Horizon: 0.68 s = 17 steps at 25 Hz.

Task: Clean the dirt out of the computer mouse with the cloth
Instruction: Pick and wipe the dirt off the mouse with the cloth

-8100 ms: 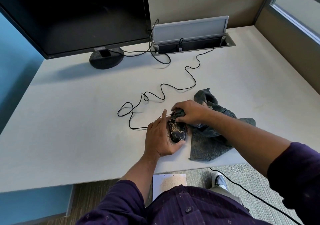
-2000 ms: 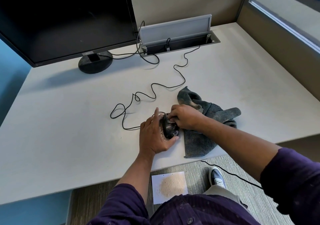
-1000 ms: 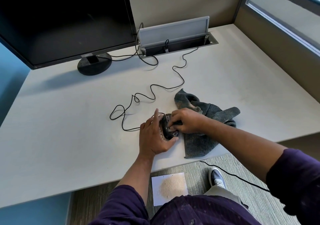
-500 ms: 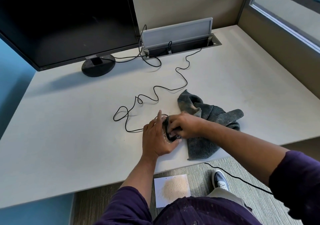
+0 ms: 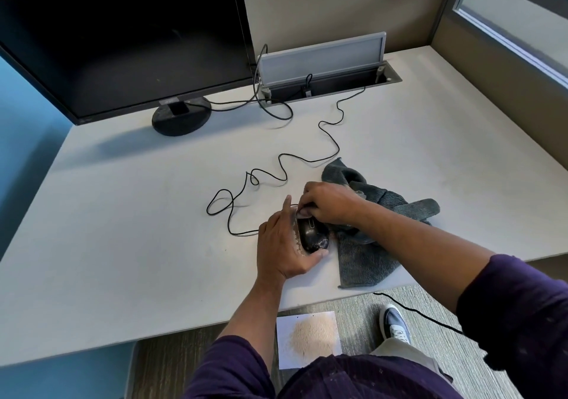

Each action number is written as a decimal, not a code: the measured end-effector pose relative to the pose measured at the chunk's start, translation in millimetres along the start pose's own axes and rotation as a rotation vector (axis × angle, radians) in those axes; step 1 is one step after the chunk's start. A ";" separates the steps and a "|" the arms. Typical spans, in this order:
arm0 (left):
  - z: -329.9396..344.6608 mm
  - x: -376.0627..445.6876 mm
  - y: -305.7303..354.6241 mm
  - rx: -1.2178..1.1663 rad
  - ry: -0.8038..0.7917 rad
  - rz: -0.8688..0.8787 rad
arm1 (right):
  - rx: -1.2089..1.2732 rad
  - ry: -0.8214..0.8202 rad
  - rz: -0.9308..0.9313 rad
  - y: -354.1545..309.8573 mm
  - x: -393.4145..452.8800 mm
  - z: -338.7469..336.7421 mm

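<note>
A black wired computer mouse (image 5: 313,235) lies on the white desk (image 5: 129,220) near its front edge, with pale grit along its left side. My left hand (image 5: 284,245) cups the mouse from the left and holds it still. My right hand (image 5: 330,203) sits over the mouse's front end, fingers closed on a fold of the grey cloth (image 5: 372,245). The cloth spreads to the right under my right forearm, one corner hanging at the desk edge. The mouse's front buttons are partly hidden by my fingers.
The mouse cable (image 5: 276,177) loops across the desk to an open cable hatch (image 5: 325,69) at the back. A black monitor (image 5: 123,35) stands at the back left. On the floor lies a white paper with a sand pile (image 5: 309,338), beside my shoe (image 5: 395,326).
My right hand with the cloth has slid from the mouse's middle toward its front end, uncovering more of the mouse's back. My left hand keeps its hold.
</note>
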<state>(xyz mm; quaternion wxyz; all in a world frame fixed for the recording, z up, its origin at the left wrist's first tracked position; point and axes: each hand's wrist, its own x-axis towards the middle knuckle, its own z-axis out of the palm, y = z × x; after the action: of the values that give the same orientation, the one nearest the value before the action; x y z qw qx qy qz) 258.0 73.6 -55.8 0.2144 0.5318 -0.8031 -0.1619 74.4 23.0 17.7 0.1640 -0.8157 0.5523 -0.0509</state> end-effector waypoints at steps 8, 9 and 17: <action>-0.3 -1.0 0.5 -0.034 0.014 -0.016 | 0.053 -0.091 0.065 2.0 12.4 -6.3; -0.5 -1.1 0.6 -0.038 0.018 -0.014 | 0.047 -0.061 0.104 0.9 15.4 -3.6; -0.6 -0.5 0.7 -0.026 0.010 -0.014 | -0.014 -0.264 -0.039 -2.2 15.2 -10.5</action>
<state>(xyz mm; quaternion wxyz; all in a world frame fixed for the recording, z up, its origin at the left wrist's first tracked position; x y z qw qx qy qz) 257.9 74.4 -55.0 0.2243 0.5355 -0.7960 -0.1711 79.4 7.6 26.8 0.2285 -0.8271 0.5103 0.0573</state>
